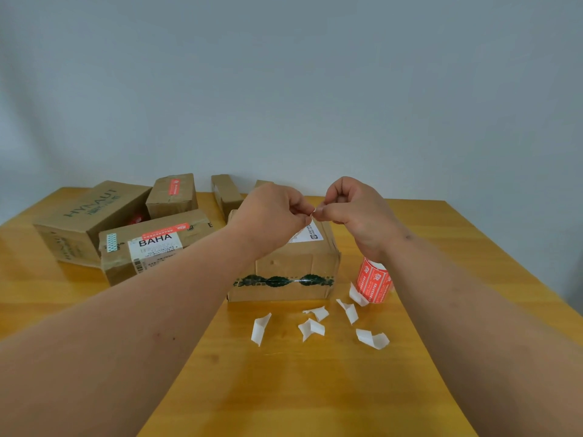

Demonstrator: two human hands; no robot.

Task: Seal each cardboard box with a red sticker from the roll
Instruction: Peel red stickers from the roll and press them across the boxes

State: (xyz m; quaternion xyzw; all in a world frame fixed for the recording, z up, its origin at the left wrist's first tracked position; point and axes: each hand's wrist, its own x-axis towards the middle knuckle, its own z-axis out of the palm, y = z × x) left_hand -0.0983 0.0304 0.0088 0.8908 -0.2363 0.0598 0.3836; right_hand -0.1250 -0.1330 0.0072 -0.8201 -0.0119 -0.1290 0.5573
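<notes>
While pinching a sticker between both sets of fingers, left hand and right hand raised over the near cardboard box; fingers curled tight on it, probably peeling the backing; roll upright on the counter just right of the box; spent backing scraps in front; next, likely pressing it across the flap seam.

Sticker between pinching fingers mostly hidden; far box behind hand.
</notes>
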